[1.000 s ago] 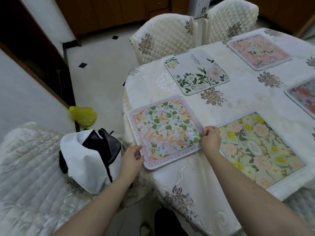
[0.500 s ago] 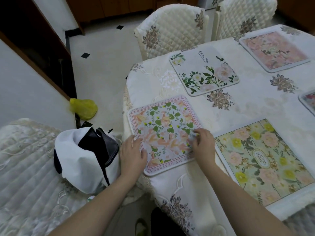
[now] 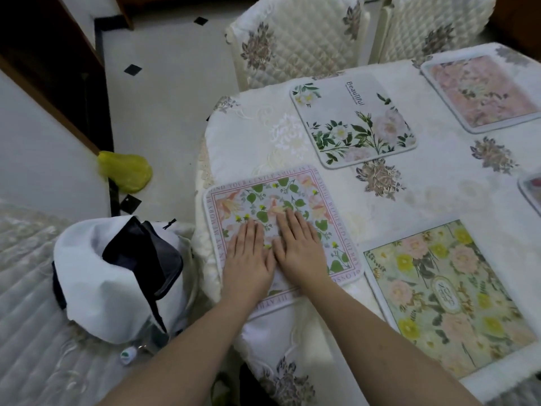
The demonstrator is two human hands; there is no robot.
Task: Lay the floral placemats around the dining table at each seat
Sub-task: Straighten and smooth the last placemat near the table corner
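Observation:
A pink-bordered placemat with green leaves lies at the near left corner of the dining table. My left hand and my right hand rest flat on it side by side, fingers together, palms down, holding nothing. A yellow-flowered placemat lies to the right at the near edge. Behind lies a white placemat printed "Beautiful". A pink placemat sits at the far right. The corner of another mat shows at the right edge.
Two quilted cream chairs stand at the table's far side. A white and black bag sits on a quilted seat to my left. A yellow plastic bag lies on the tiled floor by the wall.
Both hands left the pink-bordered mat's near corners and moved inward onto its middle, now pressed flat side by side. The view has moved closer to the table.

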